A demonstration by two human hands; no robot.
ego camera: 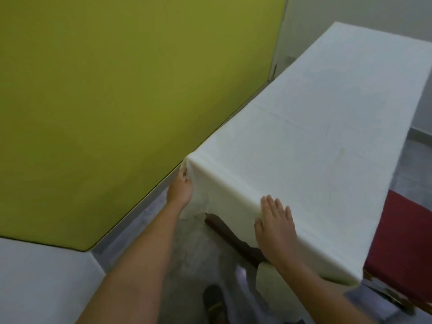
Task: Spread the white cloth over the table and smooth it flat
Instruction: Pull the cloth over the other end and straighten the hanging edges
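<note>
While the white cloth (315, 136) already lay across the whole top of the counter (224, 226) and hung over its near end, you were in the finishing step: squaring the overhang and pressing out the last creases. Your left hand (180, 190) had its fingers (183, 171) clenched on the fabric at the corner nearest the green wall (105, 90), gathering a small fold just beneath them. Your right hand (275, 230) lay flat, fingers (271, 204) released and spread, palm on the cloth at the near edge. Beyond those fingertips the surface looked nearly smooth, with only faint creases. Judging from this, the next move called for a gentle downward tug at the pinched corner while the flat hand held the top from sliding, then a sweep away from you.
</note>
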